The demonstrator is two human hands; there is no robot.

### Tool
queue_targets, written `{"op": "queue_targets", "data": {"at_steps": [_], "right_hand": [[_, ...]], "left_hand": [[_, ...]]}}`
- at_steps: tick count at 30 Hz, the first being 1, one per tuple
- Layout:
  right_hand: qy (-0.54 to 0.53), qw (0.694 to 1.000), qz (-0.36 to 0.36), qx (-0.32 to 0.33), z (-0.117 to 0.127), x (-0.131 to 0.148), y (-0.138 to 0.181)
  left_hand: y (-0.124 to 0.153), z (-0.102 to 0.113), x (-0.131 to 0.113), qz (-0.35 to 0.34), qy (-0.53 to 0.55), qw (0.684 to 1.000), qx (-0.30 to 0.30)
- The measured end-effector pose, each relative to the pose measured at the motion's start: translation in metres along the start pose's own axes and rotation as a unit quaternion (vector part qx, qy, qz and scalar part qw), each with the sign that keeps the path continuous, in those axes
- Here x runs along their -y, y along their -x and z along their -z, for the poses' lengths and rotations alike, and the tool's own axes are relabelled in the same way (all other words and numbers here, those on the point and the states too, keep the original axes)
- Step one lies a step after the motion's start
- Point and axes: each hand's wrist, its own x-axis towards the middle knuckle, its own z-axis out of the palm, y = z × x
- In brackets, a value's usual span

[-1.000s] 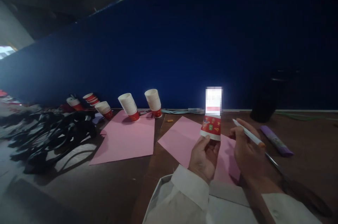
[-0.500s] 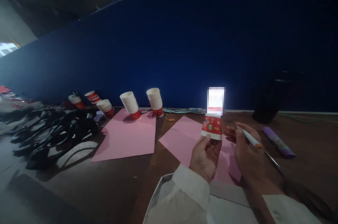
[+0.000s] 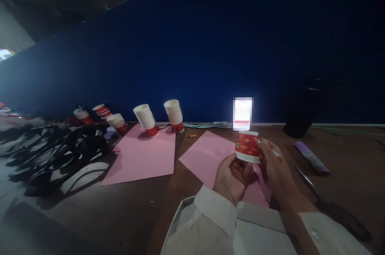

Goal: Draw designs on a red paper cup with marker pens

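A red paper cup (image 3: 248, 146) with gold and green prints is held upside down above pink paper, its white rim facing down. My left hand (image 3: 231, 177) is closed on that rim from below, thumb in front. A white marker with an orange end (image 3: 277, 154) is pinched in my right hand (image 3: 275, 166). The marker's front end is at the cup's right side, hidden by my fingers, so I cannot tell whether its tip touches. Under both hands lies a pink sheet (image 3: 207, 152). A small orange cap (image 3: 193, 136) rests on the table behind it.
Two cup stacks (image 3: 145, 120) (image 3: 173, 115) stand near another pink sheet (image 3: 144, 158). Black straps or cables (image 3: 66, 154) pile up at left. On the right are scissors (image 3: 306, 179), a purple packet (image 3: 312, 158) and a dark cylinder (image 3: 300, 114). A bright blurred screen (image 3: 243, 112) stands behind.
The cup has shifted right and turned, showing another part of its print. My right hand has brought the marker from beside the cup to its right side.
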Motion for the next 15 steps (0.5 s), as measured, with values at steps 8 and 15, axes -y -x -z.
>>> {"op": "queue_targets", "data": {"at_steps": [8,15], "right_hand": [[-0.023,0.999,-0.022,0.001,0.000,-0.001,-0.001],[-0.026,0.999,-0.010,-0.020,0.002,-0.003,-0.006]], "left_hand": [[0.004,-0.001,0.006,0.029,-0.014,0.999,0.042],[0.009,-0.003,0.006,0.025,-0.027,0.997,0.070]]}}
